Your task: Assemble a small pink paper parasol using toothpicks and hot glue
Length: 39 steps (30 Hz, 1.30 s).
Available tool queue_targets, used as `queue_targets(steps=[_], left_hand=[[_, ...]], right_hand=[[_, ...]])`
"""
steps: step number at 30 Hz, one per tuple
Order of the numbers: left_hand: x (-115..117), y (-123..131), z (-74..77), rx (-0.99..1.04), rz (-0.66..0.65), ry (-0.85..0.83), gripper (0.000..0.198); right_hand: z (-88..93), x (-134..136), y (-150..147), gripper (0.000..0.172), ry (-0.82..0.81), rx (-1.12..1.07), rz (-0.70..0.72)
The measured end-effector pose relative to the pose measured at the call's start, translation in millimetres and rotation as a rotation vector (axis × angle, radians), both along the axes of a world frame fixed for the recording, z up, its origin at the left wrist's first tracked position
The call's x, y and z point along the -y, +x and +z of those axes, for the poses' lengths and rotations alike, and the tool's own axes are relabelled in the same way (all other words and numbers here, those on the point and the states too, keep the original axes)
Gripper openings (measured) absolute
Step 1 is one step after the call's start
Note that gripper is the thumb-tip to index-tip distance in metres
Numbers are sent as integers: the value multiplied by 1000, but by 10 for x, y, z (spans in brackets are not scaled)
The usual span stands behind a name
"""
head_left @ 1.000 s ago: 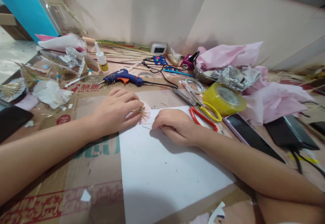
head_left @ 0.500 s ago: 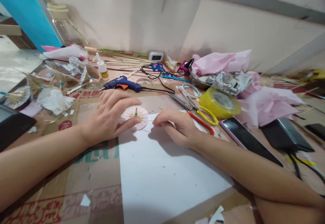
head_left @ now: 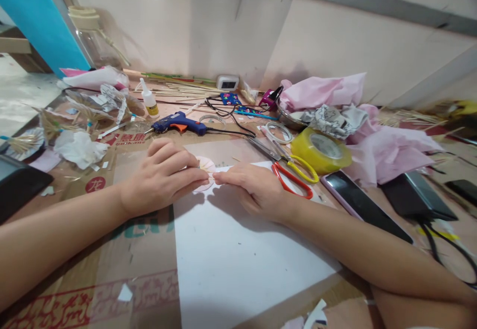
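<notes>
A small round paper parasol (head_left: 206,165), pale pink with thin ribs fanning from its middle, sits at the top edge of a white paper sheet (head_left: 238,274). My left hand (head_left: 162,175) closes over its left part, thumb and fingers pinched near its middle, covering the centre stick. From the right, my right hand (head_left: 257,187) reaches the parasol's rim with fingers pressed together; what they pinch, if anything, is hidden. The fingertips of both hands almost meet.
Behind lies a blue glue gun (head_left: 179,123) beside a glue bottle (head_left: 149,99). To the right are scissors (head_left: 292,180), yellow tape (head_left: 322,150), a phone (head_left: 365,207) and pink paper (head_left: 324,90). Crumpled white paper (head_left: 82,149) and rib pieces lie left.
My left fingers have closed down over the parasol's middle, hiding its centre stick. My right hand has moved left to the rim, its fingers stretching further forward.
</notes>
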<state>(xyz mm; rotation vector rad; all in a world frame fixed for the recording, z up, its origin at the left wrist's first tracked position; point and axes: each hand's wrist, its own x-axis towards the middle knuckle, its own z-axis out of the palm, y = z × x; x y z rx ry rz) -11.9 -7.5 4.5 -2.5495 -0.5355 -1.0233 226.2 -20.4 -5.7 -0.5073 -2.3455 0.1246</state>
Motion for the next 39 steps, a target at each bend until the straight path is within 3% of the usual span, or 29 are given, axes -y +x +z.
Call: queue_targets(steps=[5,12,17,24,31,39], left_hand=[[-7,23,-7,-7,4,-14,6],[-46,-25,11,102,48,-146,16],[-108,-36,-6,163,132,-268,29],[-171,-39,-64,246,210,-431,22],[-174,-36,-66,105,151,-417,37],[-136,6,-89,6,140,-351,30]], right_hand=[[-17,-8,-16,20,-19,-26,-79],[-32,-61,5,18,-149,-149,-177],[-27,-64,-2,17,-133,-101,-139],[-34,-59,13,20,-123,-42,-131],[-41,-52,25,24,-154,-23,-129],[-46,-71,-5,16,-100,-15,-131]])
